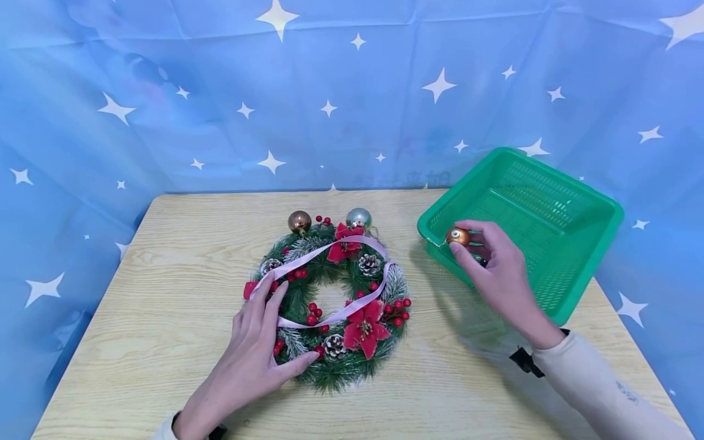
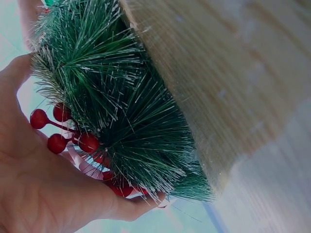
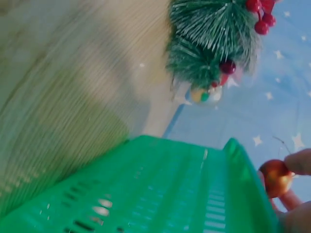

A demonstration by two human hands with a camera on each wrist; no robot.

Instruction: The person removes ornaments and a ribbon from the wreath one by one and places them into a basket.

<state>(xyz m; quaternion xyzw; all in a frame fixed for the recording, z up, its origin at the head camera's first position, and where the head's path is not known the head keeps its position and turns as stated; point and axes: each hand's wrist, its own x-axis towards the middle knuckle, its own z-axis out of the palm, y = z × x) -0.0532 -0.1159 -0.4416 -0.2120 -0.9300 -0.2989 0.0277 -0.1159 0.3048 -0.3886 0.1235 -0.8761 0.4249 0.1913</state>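
A green wreath (image 1: 341, 370) with red flowers, berries and pinecones lies flat on the table. My left hand (image 1: 244, 348) rests over its left side, fingers spread on the upper left and thumb at the lower edge. A pale pink ribbon (image 1: 341, 313) loops across the wreath and passes by the left fingertips. Over the left rim of a green plastic basket (image 1: 533, 192), my right hand (image 1: 500, 269) pinches a small copper bauble (image 1: 458, 236) between thumb and fingers. In the right wrist view a thin hanging loop sticks up from the copper bauble (image 3: 276, 178).
A brown bauble (image 1: 299, 222) and a silver-blue bauble (image 1: 359, 218) sit at the wreath's far edge. The basket stands at the table's right side. Behind the wooden table (image 1: 165, 275) hangs a blue cloth (image 1: 220, 67) with white stars.
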